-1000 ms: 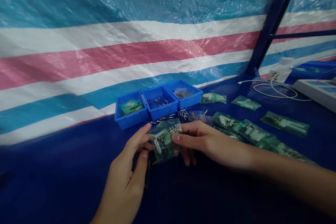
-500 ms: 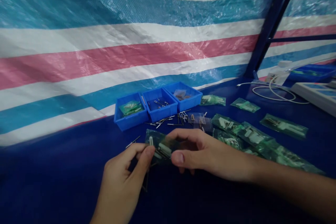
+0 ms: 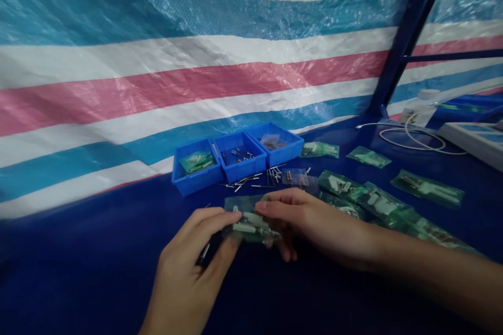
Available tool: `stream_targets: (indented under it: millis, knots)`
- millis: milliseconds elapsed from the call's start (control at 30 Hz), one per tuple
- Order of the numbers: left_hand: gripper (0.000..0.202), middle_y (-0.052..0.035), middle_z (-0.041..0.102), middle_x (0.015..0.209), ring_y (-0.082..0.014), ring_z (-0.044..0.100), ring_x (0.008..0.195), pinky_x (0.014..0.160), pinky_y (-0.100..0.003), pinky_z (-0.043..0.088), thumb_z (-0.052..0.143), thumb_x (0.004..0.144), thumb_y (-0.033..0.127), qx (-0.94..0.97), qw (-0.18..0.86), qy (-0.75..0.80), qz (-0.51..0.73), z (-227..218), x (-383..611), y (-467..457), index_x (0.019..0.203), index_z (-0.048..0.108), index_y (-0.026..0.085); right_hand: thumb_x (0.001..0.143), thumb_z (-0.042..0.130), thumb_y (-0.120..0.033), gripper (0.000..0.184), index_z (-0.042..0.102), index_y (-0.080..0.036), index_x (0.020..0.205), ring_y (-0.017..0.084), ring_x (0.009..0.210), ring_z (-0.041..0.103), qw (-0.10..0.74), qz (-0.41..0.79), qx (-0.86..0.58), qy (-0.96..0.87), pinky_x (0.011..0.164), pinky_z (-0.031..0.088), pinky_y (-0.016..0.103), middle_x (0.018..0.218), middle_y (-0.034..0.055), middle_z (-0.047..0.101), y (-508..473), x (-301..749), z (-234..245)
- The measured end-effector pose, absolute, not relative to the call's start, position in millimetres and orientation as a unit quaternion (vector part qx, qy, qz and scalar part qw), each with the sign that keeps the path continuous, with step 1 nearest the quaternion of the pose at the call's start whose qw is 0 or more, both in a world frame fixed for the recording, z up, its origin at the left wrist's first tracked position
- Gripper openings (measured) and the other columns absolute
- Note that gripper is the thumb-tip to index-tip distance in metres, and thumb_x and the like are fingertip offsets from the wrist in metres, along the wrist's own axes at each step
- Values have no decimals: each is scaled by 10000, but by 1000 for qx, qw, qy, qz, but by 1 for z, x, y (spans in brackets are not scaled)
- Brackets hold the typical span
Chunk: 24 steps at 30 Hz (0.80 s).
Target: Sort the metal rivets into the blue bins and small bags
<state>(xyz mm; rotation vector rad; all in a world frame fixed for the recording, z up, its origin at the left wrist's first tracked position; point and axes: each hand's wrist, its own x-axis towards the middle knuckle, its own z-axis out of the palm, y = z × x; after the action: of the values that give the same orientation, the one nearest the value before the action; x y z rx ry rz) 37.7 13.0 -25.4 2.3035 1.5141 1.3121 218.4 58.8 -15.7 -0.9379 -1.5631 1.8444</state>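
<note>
A clear greenish plastic bag (image 3: 251, 225) with white plastic pieces and metal parts inside is stretched between my two hands, above the blue table. My left hand (image 3: 192, 256) pinches its left edge between thumb and fingers. At the other side, my right hand (image 3: 310, 220) grips the bag with the thumb on top and fingers beneath. A thin metal pin (image 3: 205, 252) shows by my left hand; whether the hand holds it I cannot tell. Beyond the bag, loose pop rivets (image 3: 247, 182) are scattered in front of the blue bins.
Three blue bins stand at the back: one with green bags (image 3: 196, 161), one with rivets (image 3: 240, 154), one with small bags (image 3: 272, 141). Several filled bags (image 3: 381, 204) lie to the right. Farther right are a white cable (image 3: 412, 138), a bottle and a pale device (image 3: 475, 138).
The bag has turned flatter, showing more of the white pieces. My right thumb has moved from its near side to its top, and my left fingers have shifted over its left edge.
</note>
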Motion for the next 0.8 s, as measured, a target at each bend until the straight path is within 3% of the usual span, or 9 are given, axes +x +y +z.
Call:
stream_targets:
  millis: [133,267,333,400,500,600,733,800]
  knots:
    - [117,44,540,741,-98,560,600,488,-179,449,581,795,370,719,-47,536,441,-13,34,17,832,682,324,905,410,-343,252,518,-159,771,39,433,446,330,573,-397,-637,406,326,168,670,-25,536,60,216,-13]
    - [242,-5,547,849,-176,561,786,738,-310,466,516,814,438,671,-190,540,470,15,17,46,843,668,252,906,393,-299,240,509,-166,744,52,449,451,383,525,-387,-654,443,349,179,607,-38,479,59,218,-7]
    - [283,-47,574,935,-231,553,914,834,-370,433,478,818,452,661,-232,556,447,25,6,70,837,661,238,901,388,-275,220,505,-168,748,51,473,457,398,506,-369,-671,467,361,186,678,-23,516,57,220,-6]
    - [307,-77,610,976,-270,542,991,867,-400,414,416,823,435,680,-204,585,393,24,-3,93,815,651,238,895,384,-258,204,507,-170,758,53,505,459,409,462,-353,-703,498,365,193,757,-9,546,55,222,-5]
    - [356,-65,684,816,-245,619,812,747,-355,472,351,816,405,710,-153,593,347,7,-7,113,710,639,224,898,374,-249,208,520,-171,771,75,564,464,411,351,-349,-765,552,357,210,734,-5,553,52,227,-4]
    - [392,-88,694,882,-263,614,890,810,-377,453,321,831,421,719,-143,595,329,-8,-4,112,762,636,198,905,357,-248,238,540,-165,777,103,653,498,390,218,-334,-830,618,364,234,744,16,575,53,232,-1]
    - [363,-111,662,972,-300,571,985,870,-428,400,334,842,438,708,-168,596,339,-10,1,99,858,607,199,907,317,-255,272,564,-173,828,146,725,540,262,42,-403,-876,627,362,272,837,52,614,69,248,8]
    - [337,-118,647,987,-309,557,1007,877,-443,385,333,850,419,700,-182,594,352,-8,2,95,876,591,203,859,366,-189,214,576,-157,828,181,724,541,222,10,-452,-864,611,353,301,834,92,612,83,262,10]
